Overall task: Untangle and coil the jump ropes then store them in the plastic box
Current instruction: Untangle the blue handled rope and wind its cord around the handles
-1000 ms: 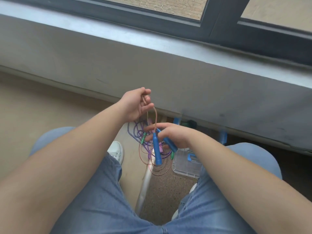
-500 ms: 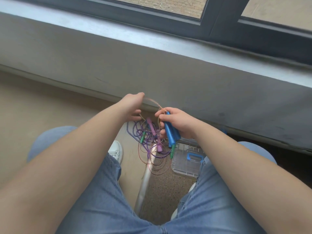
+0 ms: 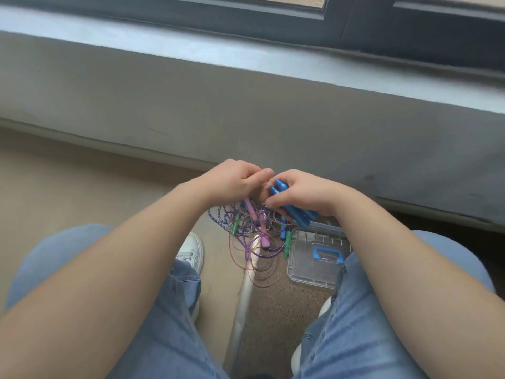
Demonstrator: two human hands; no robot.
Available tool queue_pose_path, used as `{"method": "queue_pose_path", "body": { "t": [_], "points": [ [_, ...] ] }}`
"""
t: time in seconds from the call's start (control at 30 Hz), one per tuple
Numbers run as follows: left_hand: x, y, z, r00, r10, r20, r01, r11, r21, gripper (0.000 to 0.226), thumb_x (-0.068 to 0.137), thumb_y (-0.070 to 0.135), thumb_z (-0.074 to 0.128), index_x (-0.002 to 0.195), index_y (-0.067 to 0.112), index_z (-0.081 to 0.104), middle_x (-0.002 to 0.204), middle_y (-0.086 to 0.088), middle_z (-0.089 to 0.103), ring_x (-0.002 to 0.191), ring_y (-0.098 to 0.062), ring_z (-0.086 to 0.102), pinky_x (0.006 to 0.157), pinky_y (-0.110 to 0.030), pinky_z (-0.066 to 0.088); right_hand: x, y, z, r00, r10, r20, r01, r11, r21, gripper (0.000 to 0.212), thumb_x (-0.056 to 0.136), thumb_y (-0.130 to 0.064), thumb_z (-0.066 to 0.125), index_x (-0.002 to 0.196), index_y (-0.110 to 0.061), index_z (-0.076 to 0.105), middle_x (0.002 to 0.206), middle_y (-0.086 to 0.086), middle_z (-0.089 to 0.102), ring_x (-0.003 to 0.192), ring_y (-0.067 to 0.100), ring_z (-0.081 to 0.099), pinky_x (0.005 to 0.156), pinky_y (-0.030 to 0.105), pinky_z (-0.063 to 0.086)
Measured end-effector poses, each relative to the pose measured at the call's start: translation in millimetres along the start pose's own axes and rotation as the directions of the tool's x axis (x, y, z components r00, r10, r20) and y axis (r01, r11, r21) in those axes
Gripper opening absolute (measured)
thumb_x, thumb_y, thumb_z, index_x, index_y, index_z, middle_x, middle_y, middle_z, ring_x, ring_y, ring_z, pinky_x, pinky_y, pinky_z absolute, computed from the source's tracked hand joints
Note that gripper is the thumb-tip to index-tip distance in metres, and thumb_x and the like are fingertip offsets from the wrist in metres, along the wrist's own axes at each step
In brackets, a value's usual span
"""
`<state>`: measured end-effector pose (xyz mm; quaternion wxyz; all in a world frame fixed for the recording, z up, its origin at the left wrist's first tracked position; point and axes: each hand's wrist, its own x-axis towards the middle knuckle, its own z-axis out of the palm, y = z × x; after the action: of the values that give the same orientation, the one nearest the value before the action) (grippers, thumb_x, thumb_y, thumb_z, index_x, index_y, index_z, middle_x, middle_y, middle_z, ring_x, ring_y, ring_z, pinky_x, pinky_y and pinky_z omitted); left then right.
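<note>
My right hand point(image 3: 303, 196) grips two blue jump-rope handles point(image 3: 293, 212), held side by side and tilted. My left hand point(image 3: 232, 181) is closed just to their left, fingertips touching the right hand; the thin copper-pink cord it pinches is mostly hidden. Below the hands, on the floor, lies a tangle of ropes point(image 3: 251, 231): purple cords, a blue-and-white braided cord, pink handles, green handles point(image 3: 287, 243). The clear plastic box point(image 3: 303, 272) with a blue latch sits on the floor to the right of the tangle, partly hidden by my right leg.
A grey wall and a window ledge point(image 3: 246, 58) stand close ahead. My knees in blue jeans flank the tangle, and a white shoe point(image 3: 192, 250) rests left of it. A pale metal floor strip point(image 3: 246, 291) runs between beige and speckled floor.
My right hand has lifted the blue handles up and turned them. My left hand has come down and right until the two hands meet; the cord loop between them has closed.
</note>
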<state>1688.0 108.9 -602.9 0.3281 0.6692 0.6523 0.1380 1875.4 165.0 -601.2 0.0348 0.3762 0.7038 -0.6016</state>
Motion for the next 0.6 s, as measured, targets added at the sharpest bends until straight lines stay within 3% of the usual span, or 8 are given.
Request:
{"method": "queue_pose_path", "body": {
  "t": [0.1, 0.23, 0.37, 0.47, 0.6],
  "points": [
    [5, -9, -3, 1.0, -0.024, -0.013, 0.025, 0.999, 0.047, 0.043, 0.1, 0.053, 0.046, 0.08, 0.026, 0.073, 0.068, 0.008, 0.068, 0.056, -0.002, 0.055, 0.06, -0.026, 0.044, 4, 7, -1, 1.0, 0.025, 0.009, -0.024, 0.998, -0.062, 0.02, 0.085, -0.009, 0.071, 0.104, -0.005, 0.067, 0.083, 0.016, 0.072, 0.07, 0.018, 0.067, 0.071, 0.043, 0.06],
    [10, -9, -12, 0.989, -0.068, -0.13, 0.07, 0.997, 0.014, 0.043, 0.102, 0.046, 0.046, 0.078, 0.018, 0.068, 0.053, 0.012, 0.059, 0.045, -0.003, 0.051, 0.054, -0.021, 0.045, 4, 14, 4, 1.0, -0.015, 0.023, 0.012, 0.992, 0.126, 0.022, 0.098, -0.01, 0.062, 0.115, 0.001, 0.057, 0.076, 0.005, 0.067, 0.064, 0.015, 0.065, 0.059, 0.027, 0.054],
    [15, -11, -16, 0.967, -0.092, -0.239, 0.1, 0.995, 0.02, 0.046, 0.103, 0.046, 0.042, 0.081, 0.016, 0.068, 0.054, 0.006, 0.054, 0.041, -0.003, 0.044, 0.062, -0.032, 0.05, 5, 21, 0, 0.998, -0.049, -0.049, 0.06, 0.968, 0.242, 0.021, 0.104, -0.013, 0.053, 0.118, 0.003, 0.053, 0.087, 0.012, 0.064, 0.067, 0.015, 0.062, 0.062, 0.03, 0.057],
    [18, -14, -17, 0.94, -0.125, -0.316, 0.135, 0.991, 0.009, 0.046, 0.103, 0.045, 0.041, 0.079, 0.017, 0.068, 0.045, 0.006, 0.043, 0.045, -0.002, 0.044, 0.051, -0.017, 0.034, 6, 27, -6, 0.997, -0.025, -0.076, 0.044, 0.966, 0.255, 0.017, 0.106, -0.018, 0.05, 0.113, -0.004, 0.057, 0.084, 0.008, 0.065, 0.069, 0.019, 0.057, 0.064, 0.031, 0.052],
    [18, -15, -6, 0.934, -0.115, -0.338, 0.121, 0.993, -0.004, 0.044, 0.105, 0.045, 0.036, 0.08, 0.02, 0.062, 0.06, 0.009, 0.052, 0.061, -0.008, 0.048, 0.058, -0.028, 0.033, 2, 32, -7, 0.996, -0.09, 0.002, 0.086, 0.96, 0.265, 0.016, 0.104, -0.025, 0.05, 0.105, -0.01, 0.054, 0.075, 0.003, 0.056, 0.061, 0.015, 0.048, 0.062, 0.031, 0.04]
  ]
}}
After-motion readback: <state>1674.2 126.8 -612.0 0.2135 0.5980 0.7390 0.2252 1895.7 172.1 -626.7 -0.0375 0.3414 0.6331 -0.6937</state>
